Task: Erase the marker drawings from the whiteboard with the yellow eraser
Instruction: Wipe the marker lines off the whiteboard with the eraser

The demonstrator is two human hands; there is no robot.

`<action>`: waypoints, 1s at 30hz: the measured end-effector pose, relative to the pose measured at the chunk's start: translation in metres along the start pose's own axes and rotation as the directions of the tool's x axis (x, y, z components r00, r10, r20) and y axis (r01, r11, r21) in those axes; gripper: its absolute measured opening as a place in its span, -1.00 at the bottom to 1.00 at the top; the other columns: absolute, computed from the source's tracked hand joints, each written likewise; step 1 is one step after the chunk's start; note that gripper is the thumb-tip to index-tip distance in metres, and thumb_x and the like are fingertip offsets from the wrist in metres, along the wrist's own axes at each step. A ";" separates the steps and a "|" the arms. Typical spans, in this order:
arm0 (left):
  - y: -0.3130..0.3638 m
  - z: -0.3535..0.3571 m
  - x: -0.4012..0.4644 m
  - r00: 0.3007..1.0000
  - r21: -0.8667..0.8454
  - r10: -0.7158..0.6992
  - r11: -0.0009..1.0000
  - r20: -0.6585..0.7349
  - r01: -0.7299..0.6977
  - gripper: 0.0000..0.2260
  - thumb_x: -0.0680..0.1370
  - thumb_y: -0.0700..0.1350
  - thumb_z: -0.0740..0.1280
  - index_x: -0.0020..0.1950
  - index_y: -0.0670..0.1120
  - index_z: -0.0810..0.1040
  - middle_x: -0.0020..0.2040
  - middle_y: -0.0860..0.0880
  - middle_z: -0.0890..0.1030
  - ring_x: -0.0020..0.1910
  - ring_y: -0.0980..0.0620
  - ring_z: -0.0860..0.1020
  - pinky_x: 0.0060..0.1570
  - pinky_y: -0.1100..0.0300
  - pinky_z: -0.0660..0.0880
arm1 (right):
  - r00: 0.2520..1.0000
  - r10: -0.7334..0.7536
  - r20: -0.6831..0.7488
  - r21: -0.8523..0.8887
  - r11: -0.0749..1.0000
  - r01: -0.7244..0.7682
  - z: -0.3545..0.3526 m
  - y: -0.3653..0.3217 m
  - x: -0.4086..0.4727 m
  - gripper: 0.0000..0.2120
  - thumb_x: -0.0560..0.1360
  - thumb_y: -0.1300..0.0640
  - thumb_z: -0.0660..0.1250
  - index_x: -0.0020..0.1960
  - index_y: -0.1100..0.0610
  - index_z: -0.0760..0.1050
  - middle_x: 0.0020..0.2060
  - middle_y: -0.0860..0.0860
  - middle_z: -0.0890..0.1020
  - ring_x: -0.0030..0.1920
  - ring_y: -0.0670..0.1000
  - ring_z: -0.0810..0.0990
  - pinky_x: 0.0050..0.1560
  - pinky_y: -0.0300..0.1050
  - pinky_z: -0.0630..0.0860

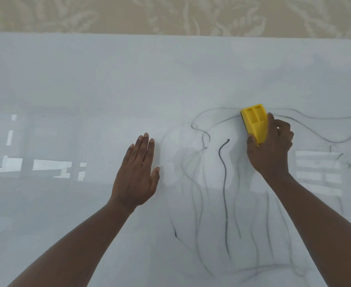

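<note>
A large whiteboard (pixel 87 83) fills most of the view. Dark wavy marker lines (pixel 224 175) cover its right half, some sharp and some faint and smeared. My right hand (pixel 270 150) grips the yellow eraser (pixel 255 123), which presses on the board at the upper part of the drawings. The eraser's far end sits on a long curved line. My left hand (pixel 138 175) lies flat on the board, fingers extended, just left of the drawings and holding nothing.
Beyond the board's far edge lies a beige patterned surface (pixel 170 15). The left half of the board shows only bright window reflections (pixel 46 166). More marker lines (pixel 325 129) run off to the right.
</note>
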State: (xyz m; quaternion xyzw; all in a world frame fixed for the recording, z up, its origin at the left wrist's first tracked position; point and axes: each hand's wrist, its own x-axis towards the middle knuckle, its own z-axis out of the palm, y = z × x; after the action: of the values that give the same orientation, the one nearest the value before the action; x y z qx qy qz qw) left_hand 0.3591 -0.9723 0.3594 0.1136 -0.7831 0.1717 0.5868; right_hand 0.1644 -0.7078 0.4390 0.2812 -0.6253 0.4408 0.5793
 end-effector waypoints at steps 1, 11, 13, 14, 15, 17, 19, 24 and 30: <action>-0.019 0.000 -0.004 1.000 0.009 0.005 1.000 0.004 -0.005 -0.40 0.62 0.03 0.02 0.62 -0.21 0.07 0.65 -0.18 0.05 0.64 -0.11 0.01 0.61 -0.06 0.07 | 1.000 0.013 -0.003 0.003 1.000 -0.013 0.009 -0.009 0.000 -0.32 0.43 -0.01 0.21 0.49 0.22 0.22 0.27 0.26 0.36 0.14 0.30 0.38 0.12 0.22 0.37; -0.095 0.034 -0.024 0.997 -0.002 -0.079 0.997 -0.025 0.079 -0.39 0.64 0.06 0.00 0.63 -0.20 0.02 0.65 -0.16 0.04 0.65 -0.07 -0.01 0.61 -0.08 0.05 | 0.993 -0.118 -0.009 0.086 0.989 0.118 0.076 -0.107 -0.012 -0.45 0.49 -0.08 0.30 0.41 0.14 0.40 0.26 0.14 0.46 0.17 0.24 0.39 0.12 0.04 0.31; -0.096 0.038 -0.025 0.996 -0.008 -0.077 0.997 -0.055 0.076 -0.40 0.64 0.06 0.01 0.63 -0.20 0.05 0.65 -0.16 0.06 0.65 -0.08 0.00 0.61 -0.08 0.05 | 0.979 -0.203 0.010 0.102 0.974 0.200 0.090 -0.127 -0.027 -0.47 0.48 -0.04 0.33 0.40 0.13 0.42 0.24 0.12 0.48 0.15 0.20 0.41 0.10 -0.03 0.26; -0.097 0.038 -0.024 0.995 -0.010 -0.073 0.997 -0.064 0.072 -0.40 0.64 0.06 0.02 0.62 -0.21 0.06 0.65 -0.17 0.07 0.65 -0.08 0.02 0.61 -0.08 0.05 | 0.970 -0.241 0.021 0.110 0.965 0.237 0.094 -0.134 -0.036 -0.47 0.47 -0.03 0.33 0.40 0.12 0.43 0.23 0.11 0.49 0.14 0.18 0.41 0.10 -0.07 0.24; -0.097 0.039 -0.026 0.995 -0.013 -0.069 0.998 -0.068 0.068 -0.40 0.64 0.05 0.02 0.62 -0.21 0.07 0.64 -0.17 0.09 0.64 -0.09 0.03 0.61 -0.08 0.05 | 0.959 -0.280 0.038 0.110 0.955 0.275 0.098 -0.138 -0.048 -0.48 0.47 -0.03 0.34 0.39 0.12 0.44 0.23 0.10 0.50 0.13 0.16 0.41 0.11 -0.10 0.23; -0.097 0.039 -0.026 0.995 -0.016 -0.059 0.998 -0.076 0.058 -0.40 0.64 0.05 0.03 0.62 -0.22 0.09 0.64 -0.19 0.11 0.64 -0.11 0.05 0.60 -0.09 0.07 | 0.923 -0.376 0.085 0.105 0.924 0.367 0.102 -0.142 -0.075 -0.49 0.48 -0.04 0.35 0.38 0.11 0.45 0.22 0.08 0.52 0.14 0.13 0.43 0.11 -0.12 0.24; -0.097 0.038 -0.025 0.995 -0.025 -0.058 0.998 -0.079 0.056 -0.40 0.64 0.04 0.05 0.62 -0.23 0.09 0.64 -0.20 0.11 0.64 -0.12 0.06 0.60 -0.10 0.07 | 0.873 -0.470 0.133 0.135 0.881 0.454 0.102 -0.139 -0.109 -0.49 0.47 -0.04 0.38 0.38 0.11 0.46 0.21 0.07 0.53 0.15 0.13 0.46 0.12 -0.07 0.31; -0.086 0.034 -0.024 0.993 -0.080 -0.076 0.994 -0.089 0.069 -0.41 0.62 -0.03 0.10 0.61 -0.24 0.09 0.64 -0.22 0.10 0.64 -0.14 0.05 0.61 -0.12 0.05 | 0.728 -0.621 0.291 0.210 0.783 0.585 0.092 -0.114 -0.206 -0.51 0.53 -0.06 0.31 0.40 0.11 0.42 0.22 0.03 0.51 0.12 0.15 0.48 0.14 0.03 0.38; -0.050 0.032 -0.013 0.997 -0.089 0.025 0.996 -0.077 -0.032 -0.41 0.62 -0.05 0.09 0.61 -0.24 0.09 0.64 -0.21 0.09 0.64 -0.15 0.04 0.61 -0.10 0.04 | 0.377 -0.779 0.501 0.310 0.569 0.762 0.058 -0.056 -0.277 -0.52 0.50 -0.08 0.35 0.37 0.03 0.43 0.22 -0.06 0.52 0.11 0.06 0.49 0.11 -0.04 0.42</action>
State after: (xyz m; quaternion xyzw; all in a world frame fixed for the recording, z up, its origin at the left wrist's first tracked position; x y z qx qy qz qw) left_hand 0.3540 -1.0314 0.3456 0.0693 -0.7687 0.1487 0.6182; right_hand 0.2321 -0.8280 0.1856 0.6681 -0.5616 0.0184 0.4878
